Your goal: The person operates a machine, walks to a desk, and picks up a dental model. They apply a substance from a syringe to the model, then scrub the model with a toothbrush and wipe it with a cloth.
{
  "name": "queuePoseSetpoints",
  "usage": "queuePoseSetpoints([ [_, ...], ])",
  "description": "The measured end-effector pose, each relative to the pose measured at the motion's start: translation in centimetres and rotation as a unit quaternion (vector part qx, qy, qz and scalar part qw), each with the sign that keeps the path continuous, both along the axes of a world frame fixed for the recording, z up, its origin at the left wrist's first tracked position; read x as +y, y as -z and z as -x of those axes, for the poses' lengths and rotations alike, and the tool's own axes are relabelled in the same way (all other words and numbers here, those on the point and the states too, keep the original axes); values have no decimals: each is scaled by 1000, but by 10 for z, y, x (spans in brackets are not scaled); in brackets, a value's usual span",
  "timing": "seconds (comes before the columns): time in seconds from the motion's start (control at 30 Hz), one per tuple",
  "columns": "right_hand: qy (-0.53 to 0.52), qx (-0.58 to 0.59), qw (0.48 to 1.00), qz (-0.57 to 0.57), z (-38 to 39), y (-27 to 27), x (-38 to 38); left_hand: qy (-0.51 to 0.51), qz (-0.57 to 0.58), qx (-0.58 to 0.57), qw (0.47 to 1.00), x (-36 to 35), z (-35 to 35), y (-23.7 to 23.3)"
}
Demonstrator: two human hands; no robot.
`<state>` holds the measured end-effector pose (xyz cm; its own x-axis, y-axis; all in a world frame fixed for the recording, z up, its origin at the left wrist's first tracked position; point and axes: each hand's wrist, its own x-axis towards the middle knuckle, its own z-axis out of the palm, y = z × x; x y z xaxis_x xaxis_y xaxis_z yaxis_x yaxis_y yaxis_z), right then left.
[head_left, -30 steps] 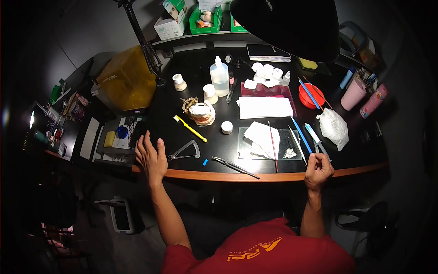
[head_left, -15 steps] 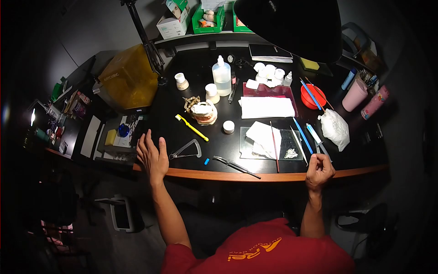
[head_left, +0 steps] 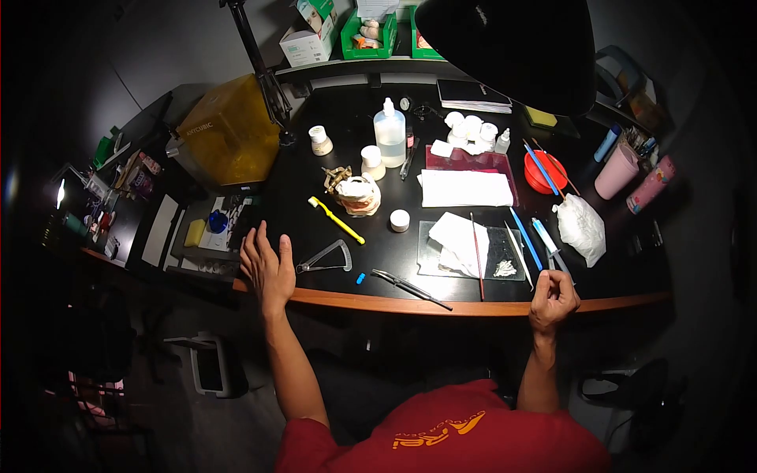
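Note:
My left hand (head_left: 269,264) rests open at the table's front edge, fingers stretched out. Just right of it lies a metal caliper (head_left: 327,256), apart from the fingers. At the right front edge, my right hand (head_left: 555,300) is closed with its fingertips together; whatever it may hold is hidden. Close above that hand lie a white-and-blue tube (head_left: 544,234), a blue brush handle (head_left: 526,239) and a pale slim tool (head_left: 518,251). Tweezers (head_left: 410,288) and a small blue piece (head_left: 361,278) lie between my hands, near a yellow toothbrush (head_left: 337,221).
A glass slab (head_left: 507,251) bears folded white tissue (head_left: 457,243) and a red brush (head_left: 478,256). Behind stand a dental model (head_left: 356,195), a clear bottle (head_left: 389,138), several white-capped jars and a red bowl (head_left: 542,175). A black lamp (head_left: 512,51) hangs overhead.
The whole view has shifted slightly, so the tabletop things appear a little farther right. Both hands keep nearly the same place and shape.

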<state>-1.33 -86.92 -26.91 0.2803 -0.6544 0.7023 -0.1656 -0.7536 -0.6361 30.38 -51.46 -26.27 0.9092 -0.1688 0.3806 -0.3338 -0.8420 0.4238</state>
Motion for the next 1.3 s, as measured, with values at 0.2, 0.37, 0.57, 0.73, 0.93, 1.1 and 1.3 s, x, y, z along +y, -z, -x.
queuePoseSetpoints([
  [0.2, -1, 1, 1000, -1, 0, 0, 0, -2, -2, 3, 1000, 0, 0, 0],
  [0.37, -7, -10, 1000, -7, 0, -2, 2, -14, -4, 23, 1000, -2, 2, -4],
  [0.57, 10, 6, 1000, -12, 1, -4, 3, -12, -13, 9, 1000, 1, -4, 4],
  [0.73, -12, -6, 1000, -22, 1, -3, 2, -12, -26, 2, 1000, 5, -9, 8],
  [0.93, 2, 13, 1000, -6, 1, -4, 2, -14, -25, 7, 1000, 4, -7, 7],
  [1.1, 4, 14, 1000, -3, 1, -4, 1, -14, -25, 6, 1000, 3, -6, 6],
  [1.3, 9, 19, 1000, -1, 1, -4, 2, -4, -24, -3, 1000, 5, -8, 9],
])
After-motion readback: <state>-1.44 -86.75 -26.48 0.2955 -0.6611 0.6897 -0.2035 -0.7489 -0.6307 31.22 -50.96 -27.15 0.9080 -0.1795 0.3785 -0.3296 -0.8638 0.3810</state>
